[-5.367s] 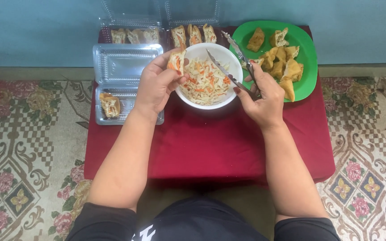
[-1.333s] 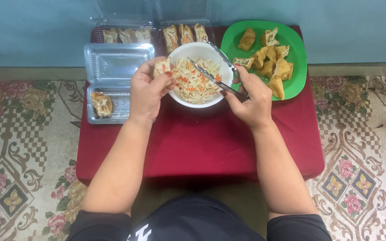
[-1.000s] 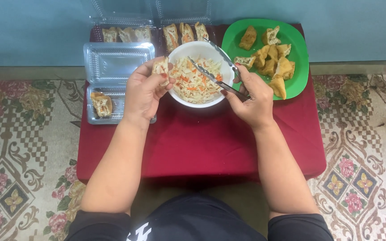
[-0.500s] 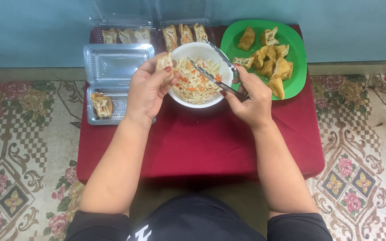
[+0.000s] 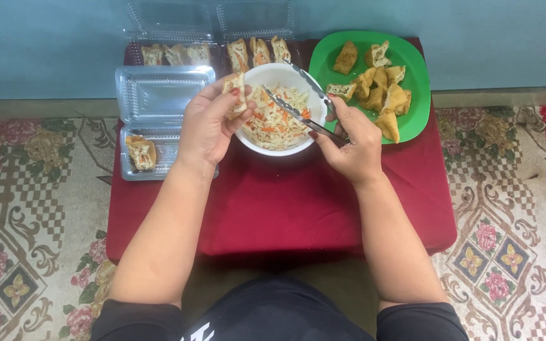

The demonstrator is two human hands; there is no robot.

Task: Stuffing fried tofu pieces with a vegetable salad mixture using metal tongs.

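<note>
My left hand holds a cut piece of fried tofu at the left rim of a white bowl. Shredded vegetable filling with orange strips lies in the bowl. Metal tongs are gripped in my right hand, and their tips reach into the filling. A green plate piled with fried tofu pieces stands to the right of the bowl.
A clear plastic clamshell box lies open at the left with one filled tofu piece in it. Further boxes at the back hold several filled pieces. All rest on a low table with a red cloth, patterned carpet around.
Both hands stay at the bowl. The tongs' tips have shifted slightly within the filling, and the left hand has kept the tofu piece at the rim.
</note>
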